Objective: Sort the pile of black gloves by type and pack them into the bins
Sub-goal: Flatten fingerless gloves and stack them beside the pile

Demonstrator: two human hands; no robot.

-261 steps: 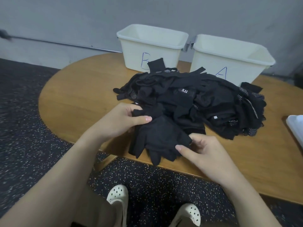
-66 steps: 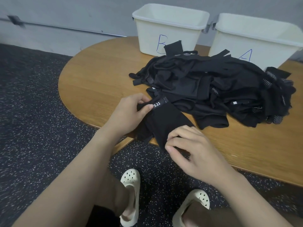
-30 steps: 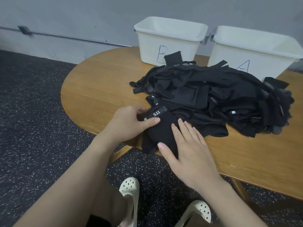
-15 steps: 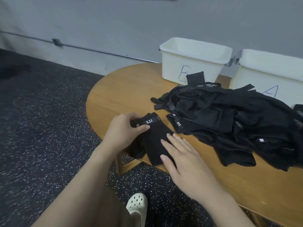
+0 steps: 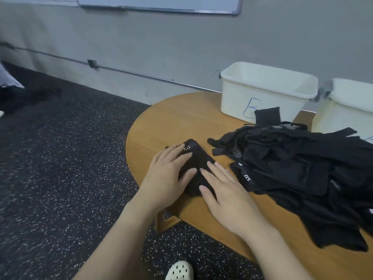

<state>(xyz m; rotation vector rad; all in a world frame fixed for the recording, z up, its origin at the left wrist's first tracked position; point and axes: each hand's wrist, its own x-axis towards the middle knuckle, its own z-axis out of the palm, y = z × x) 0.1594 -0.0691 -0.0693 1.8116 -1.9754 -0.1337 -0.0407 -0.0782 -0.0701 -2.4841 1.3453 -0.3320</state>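
A folded black glove (image 5: 196, 158) with a white "5.11" tag lies on the round wooden table (image 5: 171, 122), near its left edge. My left hand (image 5: 168, 176) presses flat on the glove's left side, fingers straight. My right hand (image 5: 224, 188) lies flat on its right side. The big pile of black gloves (image 5: 298, 170) spreads over the table to the right. Behind it stand the white bin marked B (image 5: 264, 91) and a second white bin (image 5: 351, 106), cut off by the frame edge.
Dark speckled floor (image 5: 60, 168) lies left of and below the table. A grey wall with a conduit runs behind the bins. My white clog (image 5: 179, 270) shows at the bottom.
The glove has shifted left, away from the pile. My left hand let go of its cuff and now lies flat on it. The view has swung left.
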